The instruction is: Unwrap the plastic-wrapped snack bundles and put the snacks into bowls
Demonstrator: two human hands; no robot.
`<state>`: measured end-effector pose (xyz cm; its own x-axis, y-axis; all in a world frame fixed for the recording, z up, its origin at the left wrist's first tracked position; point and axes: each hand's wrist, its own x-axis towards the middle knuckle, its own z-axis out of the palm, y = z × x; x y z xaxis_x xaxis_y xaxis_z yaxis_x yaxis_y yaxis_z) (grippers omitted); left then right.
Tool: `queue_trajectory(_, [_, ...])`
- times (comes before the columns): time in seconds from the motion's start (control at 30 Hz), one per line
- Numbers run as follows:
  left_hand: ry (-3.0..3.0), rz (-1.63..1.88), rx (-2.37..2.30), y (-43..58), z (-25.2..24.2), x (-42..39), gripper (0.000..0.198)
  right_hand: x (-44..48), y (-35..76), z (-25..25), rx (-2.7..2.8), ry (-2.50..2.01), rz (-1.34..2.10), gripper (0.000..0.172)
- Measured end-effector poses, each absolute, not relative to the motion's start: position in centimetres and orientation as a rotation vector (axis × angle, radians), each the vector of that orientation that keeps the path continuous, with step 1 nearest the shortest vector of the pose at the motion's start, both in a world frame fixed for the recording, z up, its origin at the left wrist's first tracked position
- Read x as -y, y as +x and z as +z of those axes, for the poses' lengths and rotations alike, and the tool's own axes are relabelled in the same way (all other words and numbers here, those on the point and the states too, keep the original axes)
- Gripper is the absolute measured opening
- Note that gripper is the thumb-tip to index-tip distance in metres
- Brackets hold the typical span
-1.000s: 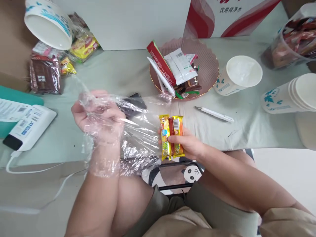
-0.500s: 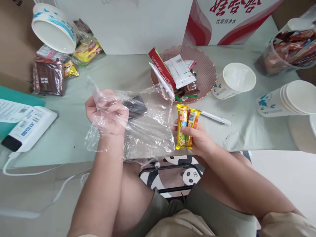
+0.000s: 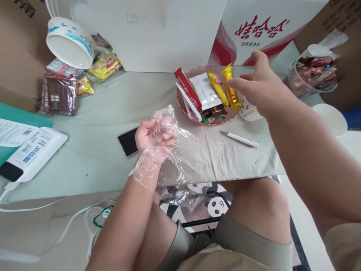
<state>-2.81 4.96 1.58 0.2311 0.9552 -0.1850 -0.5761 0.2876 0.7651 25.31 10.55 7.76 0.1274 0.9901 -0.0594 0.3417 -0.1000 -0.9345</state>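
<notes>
My left hand (image 3: 158, 135) is closed on a crumpled clear plastic bag (image 3: 180, 177), which trails over my wrist and down past the table edge. Just left of that hand, partly behind it, lies a black phone (image 3: 128, 142). Above the right side of the pink ribbed plate (image 3: 235, 114), my right hand (image 3: 256, 82) has its fingers apart. Close to its thumb are two yellow-wrapped snack bars, one nearer (image 3: 231, 88) and one further left (image 3: 218, 89), slightly blurred over the plate. A white packet (image 3: 205, 90), a red packet (image 3: 187, 86) and brown-wrapped sweets (image 3: 216, 111) lie in the plate.
A white pen (image 3: 242, 140) lies in front of the plate. Paper cups (image 3: 249, 110) and a tub of wrapped snacks (image 3: 313, 75) stand right. Bagged snacks (image 3: 59, 94) and a white power bank (image 3: 35, 150) with a cable are left. A white carton (image 3: 169, 37) stands behind.
My right hand has carried the two yellow snack bars up to the plate, and its fingers have come apart. My left hand has moved right and gathered the bag, exposing the phone.
</notes>
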Motion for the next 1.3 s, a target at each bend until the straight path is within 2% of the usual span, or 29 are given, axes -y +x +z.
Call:
queue_trajectory(0.03, [0.626,1.134,-0.723,-2.8,1.6,-5.0,0.041,-10.3,25.2,8.0,1.29,-1.709,0.893,0.081])
queue_trajectory(0.1, [0.601,1.09,-0.692,-2.8,1.5,-5.1,0.04,-8.5,24.7,7.8,1.211,-1.793,0.712,0.065])
queue_trajectory(0.2, [0.551,0.997,-0.626,-2.7,1.4,-5.2,0.038,-4.4,23.5,5.7,1.262,-1.446,0.743,0.035])
queue_trajectory(0.27, [0.529,0.913,-0.573,-2.5,1.3,-5.0,0.036,-1.8,22.4,3.9,1.291,-1.239,0.894,0.038])
queue_trajectory(0.43, [0.62,0.728,-0.505,-1.0,1.0,-4.2,0.032,2.4,19.4,2.2,1.441,-1.162,1.219,0.071])
queue_trajectory(0.6, [0.779,0.641,-0.654,-0.2,0.0,-4.3,0.029,3.4,18.8,1.6,1.251,-1.257,1.501,0.079])
queue_trajectory(0.67, [0.824,0.632,-0.737,-0.3,-0.2,-4.6,0.029,3.4,19.1,0.8,1.211,-1.346,1.545,0.07])
queue_trajectory(0.77, [0.895,0.542,-0.833,-0.9,-0.2,-5.1,0.039,3.1,19.5,-0.1,1.185,-1.455,1.457,0.038])
queue_trajectory(0.83, [0.961,0.437,-0.889,-1.2,-0.1,-5.3,0.048,2.7,19.8,-0.3,1.159,-1.474,1.368,0.027])
queue_trajectory(0.9, [1.031,0.335,-0.965,-1.4,0.0,-5.4,0.043,2.4,20.2,-0.1,1.131,-1.474,1.314,0.025])
queue_trajectory(1.03, [1.138,0.293,-1.104,-1.8,0.2,-5.8,0.015,1.9,21.3,0.0,1.082,-1.489,1.257,0.017])
queue_trajectory(1.13, [1.155,0.401,-1.086,-2.4,0.7,-6.0,0.018,1.7,22.2,-0.4,1.086,-1.47,1.249,0.011])
queue_trajectory(1.3, [1.127,0.525,-0.946,-3.1,1.1,-5.8,0.019,1.5,22.3,-0.8,0.794,-1.178,1.582,0.022])
